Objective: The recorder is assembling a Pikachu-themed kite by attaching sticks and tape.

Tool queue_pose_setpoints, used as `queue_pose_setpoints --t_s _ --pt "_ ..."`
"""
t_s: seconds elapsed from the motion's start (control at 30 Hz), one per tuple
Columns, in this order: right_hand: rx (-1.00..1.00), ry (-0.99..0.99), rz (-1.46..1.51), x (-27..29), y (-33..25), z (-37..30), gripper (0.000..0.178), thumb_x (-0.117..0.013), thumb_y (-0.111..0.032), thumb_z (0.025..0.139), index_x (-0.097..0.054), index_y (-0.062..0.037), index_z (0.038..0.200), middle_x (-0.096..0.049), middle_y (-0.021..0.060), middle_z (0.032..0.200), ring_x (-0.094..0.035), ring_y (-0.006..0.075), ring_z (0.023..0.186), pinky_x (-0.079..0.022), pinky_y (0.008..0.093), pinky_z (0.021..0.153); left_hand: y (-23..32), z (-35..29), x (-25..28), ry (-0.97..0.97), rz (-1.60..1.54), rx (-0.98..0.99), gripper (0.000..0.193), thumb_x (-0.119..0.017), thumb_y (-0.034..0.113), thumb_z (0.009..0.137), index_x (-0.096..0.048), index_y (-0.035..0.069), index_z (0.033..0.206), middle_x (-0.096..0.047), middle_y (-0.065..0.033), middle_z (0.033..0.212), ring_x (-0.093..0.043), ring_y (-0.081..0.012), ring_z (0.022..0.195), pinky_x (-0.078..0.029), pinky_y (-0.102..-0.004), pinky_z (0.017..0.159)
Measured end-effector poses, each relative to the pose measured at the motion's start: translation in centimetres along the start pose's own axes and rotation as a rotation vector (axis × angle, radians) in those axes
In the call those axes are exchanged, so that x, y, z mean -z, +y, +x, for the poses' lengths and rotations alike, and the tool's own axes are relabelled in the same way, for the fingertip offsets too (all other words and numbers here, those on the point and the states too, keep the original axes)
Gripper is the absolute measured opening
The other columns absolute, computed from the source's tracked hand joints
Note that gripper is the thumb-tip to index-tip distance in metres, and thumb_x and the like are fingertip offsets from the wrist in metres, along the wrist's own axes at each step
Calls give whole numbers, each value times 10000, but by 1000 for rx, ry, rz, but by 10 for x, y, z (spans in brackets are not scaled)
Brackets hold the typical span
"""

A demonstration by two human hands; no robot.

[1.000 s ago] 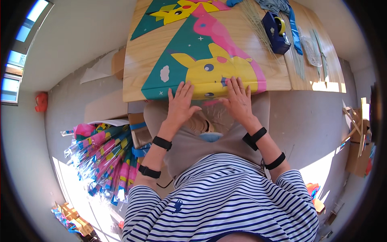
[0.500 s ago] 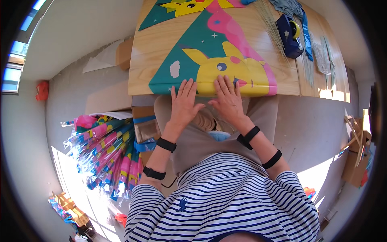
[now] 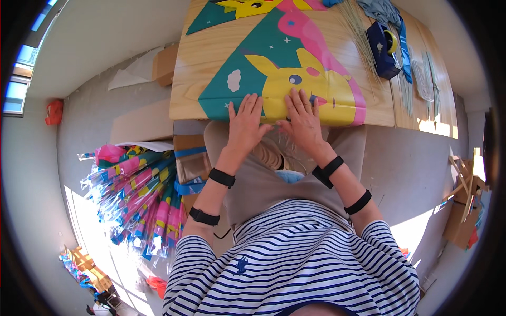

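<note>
A triangular printed sheet, like a kite sail (image 3: 282,79), lies on the wooden table (image 3: 184,73) with its wide side along the near edge. It is green, pink and yellow, with a yellow cartoon face. Flat on its near part rests my left hand (image 3: 245,122), fingers stretched forward over the green. My right hand (image 3: 304,120) lies on the yellow part, its fingers extended too. Both thumbs point inward, and their tips are apart. A faint crease runs across the sheet near my fingertips. Neither hand grips anything.
A second printed sheet (image 3: 211,20) lies farther back. To the right are thin sticks (image 3: 354,31), a dark blue tape dispenser (image 3: 380,50) and a clear plastic bag (image 3: 421,81). Rolled colourful bundles in clear wrapping (image 3: 139,192) lie at lower left, beside a cardboard box (image 3: 191,143).
Both hands have slid slightly away from me over the sheet, still flat. The crease now sits a little farther from the near edge. The view has shifted slightly.
</note>
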State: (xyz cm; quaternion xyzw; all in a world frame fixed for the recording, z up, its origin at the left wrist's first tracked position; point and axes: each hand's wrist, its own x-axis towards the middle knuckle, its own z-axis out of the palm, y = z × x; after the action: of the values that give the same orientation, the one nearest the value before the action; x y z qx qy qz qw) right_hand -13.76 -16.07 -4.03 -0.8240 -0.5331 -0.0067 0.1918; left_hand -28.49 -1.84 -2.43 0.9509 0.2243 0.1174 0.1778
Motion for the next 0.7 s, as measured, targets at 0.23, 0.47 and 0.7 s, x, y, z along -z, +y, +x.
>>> queue_pose_setpoints --t_s 0.23,0.47,0.7 --pt "67 6 21 -7 -23 9 736 -665 -440 902 -453 -33 1478 -346 129 1605 -276 331 1506 -176 627 1189 -2 1 -7 10 61 -8 785 -805 284 771 -473 36 1438 -458 -125 1497 -398 -299 1429 -246 -656 1144" --pt "86 -29 29 -9 -22 1 742 -663 -434 902 -443 -40 1491 -330 115 1619 -244 320 1522 -160 606 1203 3 -1 -4 14 111 -8 777 -801 238 756 -476 58 1438 -444 -88 1473 -399 -274 1420 -252 -686 1122" --pt "69 -43 45 -10 -21 2 781 -667 -435 896 -398 -49 1519 -324 109 1623 -241 317 1524 -147 594 1210 -3 -1 -8 26 91 3 773 -803 261 748 -491 60 1427 -446 -82 1453 -396 -266 1423 -251 -684 1122"
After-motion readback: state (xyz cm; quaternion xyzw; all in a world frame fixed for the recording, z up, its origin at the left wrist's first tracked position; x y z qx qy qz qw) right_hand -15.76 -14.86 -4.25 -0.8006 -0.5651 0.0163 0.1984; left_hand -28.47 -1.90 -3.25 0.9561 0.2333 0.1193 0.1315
